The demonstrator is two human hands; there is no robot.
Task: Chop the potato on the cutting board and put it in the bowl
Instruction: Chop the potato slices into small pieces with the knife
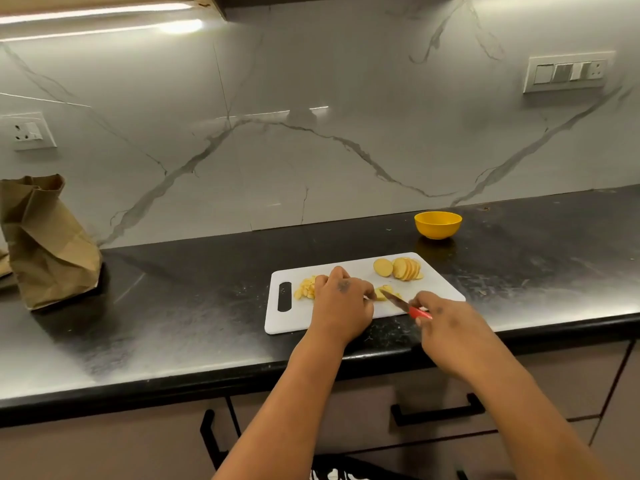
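Note:
A white cutting board (346, 268) lies on the black counter near its front edge. Round potato slices (401, 268) lean in a row at the board's far right. A pile of chopped potato pieces (304, 289) sits near the board's handle slot. My left hand (341, 303) holds down a small stack of potato (386, 292) at the board's middle. My right hand (446, 323) grips a red-handled knife (408, 306), whose blade points at that stack. The yellow bowl (438, 225) stands behind the board to the right, and its inside is hidden.
A crumpled brown paper bag (45, 244) stands at the far left of the counter (173, 306). The marble wall carries a socket (29, 131) on the left and a switch panel (568, 72) on the right. Drawers with black handles (436, 415) are below the counter edge.

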